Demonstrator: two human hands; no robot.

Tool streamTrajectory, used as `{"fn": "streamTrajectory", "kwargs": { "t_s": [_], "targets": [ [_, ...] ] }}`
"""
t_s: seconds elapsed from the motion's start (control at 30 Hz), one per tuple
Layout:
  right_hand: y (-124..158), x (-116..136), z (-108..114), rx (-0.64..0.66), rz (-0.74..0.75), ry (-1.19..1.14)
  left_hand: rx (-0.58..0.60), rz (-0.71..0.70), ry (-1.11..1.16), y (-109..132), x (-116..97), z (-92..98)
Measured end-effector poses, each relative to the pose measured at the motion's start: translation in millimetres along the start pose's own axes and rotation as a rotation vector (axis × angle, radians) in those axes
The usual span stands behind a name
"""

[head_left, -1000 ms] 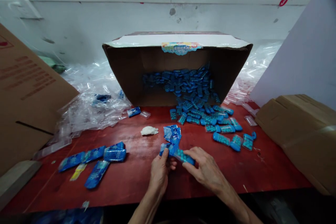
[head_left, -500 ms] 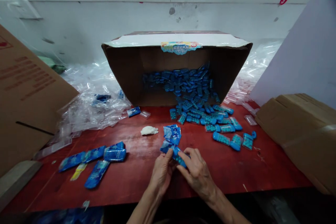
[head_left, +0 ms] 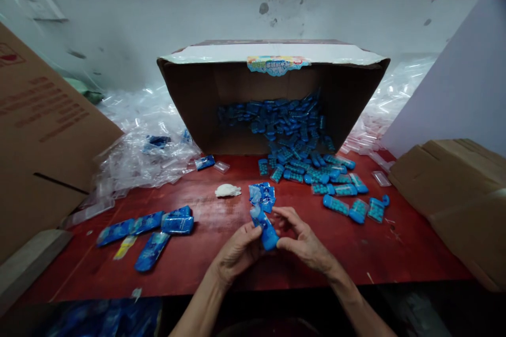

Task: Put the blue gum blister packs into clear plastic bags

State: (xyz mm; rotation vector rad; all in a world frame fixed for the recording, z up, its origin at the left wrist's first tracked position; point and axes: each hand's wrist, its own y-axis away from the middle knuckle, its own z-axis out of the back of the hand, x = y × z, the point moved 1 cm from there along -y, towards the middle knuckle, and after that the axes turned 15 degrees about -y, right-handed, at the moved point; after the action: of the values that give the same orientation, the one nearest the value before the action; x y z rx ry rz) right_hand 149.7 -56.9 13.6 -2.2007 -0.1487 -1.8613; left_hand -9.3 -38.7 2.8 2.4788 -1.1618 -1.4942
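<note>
My left hand (head_left: 240, 248) pinches a blue printed packet (head_left: 265, 230) by its left side, thumb on top. The packet is tilted, and its rounded lower end bulges around something inside. My right hand (head_left: 303, 242) is curved around the packet's right side, its thumb touching the lower end and its other fingers partly behind. Just beyond lie flat blue packets (head_left: 264, 195), with a crumpled white wad (head_left: 228, 190) to their left. Several filled blue packets (head_left: 148, 251) rest at the left of the red table (head_left: 221, 274), beside a yellow strip (head_left: 125, 247).
An open cardboard box (head_left: 185, 95) on its side spills blue-capped clear containers of beads (head_left: 336, 203) onto the table. Clear plastic pieces (head_left: 138, 152) are heaped at the left back. Cardboard boxes stand at the left (head_left: 47, 131) and right (head_left: 454, 205).
The beaded container seen between my hands is now covered by the blue packet, which has turned steeper. My right hand has shifted from over it to its right side. The view has tilted down slightly.
</note>
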Motion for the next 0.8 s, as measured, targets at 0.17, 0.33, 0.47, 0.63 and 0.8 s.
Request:
{"fn": "streamTrajectory", "kwargs": {
  "t_s": [0.17,0.33,0.47,0.63,0.8],
  "targets": [
    [1.3,-1.3,-5.2,0.094,-0.044,-0.192,-0.007,-0.024,0.039,-1.8,10.5,-1.5],
    [11.2,-20.5,-13.5,-0.049,-0.033,-0.309,-0.098,-0.072,0.109,-4.0,24.6,-10.3],
    [15.8,-34.3,-14.8,-0.207,-0.025,-0.221,-0.097,-0.119,0.098,-3.6,26.8,-21.7],
    [13.7,-36.4,-12.3,-0.195,-0.017,-0.285,-0.056,-0.094,0.096,-0.5,21.9,-22.2],
    [15.7,-30.8,-13.1,-0.078,-0.009,-0.397,0.033,-0.076,0.107,3.5,19.4,-11.7]
  ]
}}
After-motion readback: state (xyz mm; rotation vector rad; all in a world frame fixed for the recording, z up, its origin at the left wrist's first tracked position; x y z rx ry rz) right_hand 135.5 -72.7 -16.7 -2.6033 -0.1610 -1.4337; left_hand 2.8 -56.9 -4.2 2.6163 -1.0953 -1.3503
